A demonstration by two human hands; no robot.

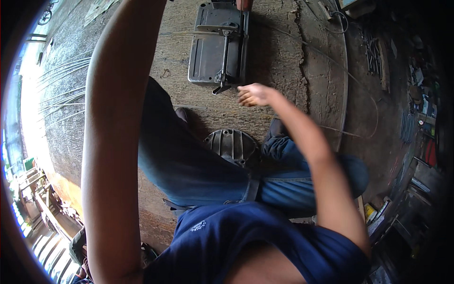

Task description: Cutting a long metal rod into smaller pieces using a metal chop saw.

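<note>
My right hand (254, 95) is held just off the lower right corner of a grey metal box (202, 54), slightly blurred. Its fingers are curled in, and nothing shows in them. Along the top of the box run a metal rod (225, 54) and a cross bracket (213, 29); a small dark lever (220, 89) sticks out at its near end. My left arm (113, 118) reaches up across the left side, close to the camera, and its hand lies beyond the upper edge. A dark, round, ribbed metal part (230, 143) sits between my feet.
Rough, worn ground (274, 57) surrounds the box, with a crack on the right. Thin rods (66, 64) lie to the left. Metal bars (373, 57) and assorted tools and scrap line the right. A cable (326, 56) crosses the ground. Wooden items stand at lower left.
</note>
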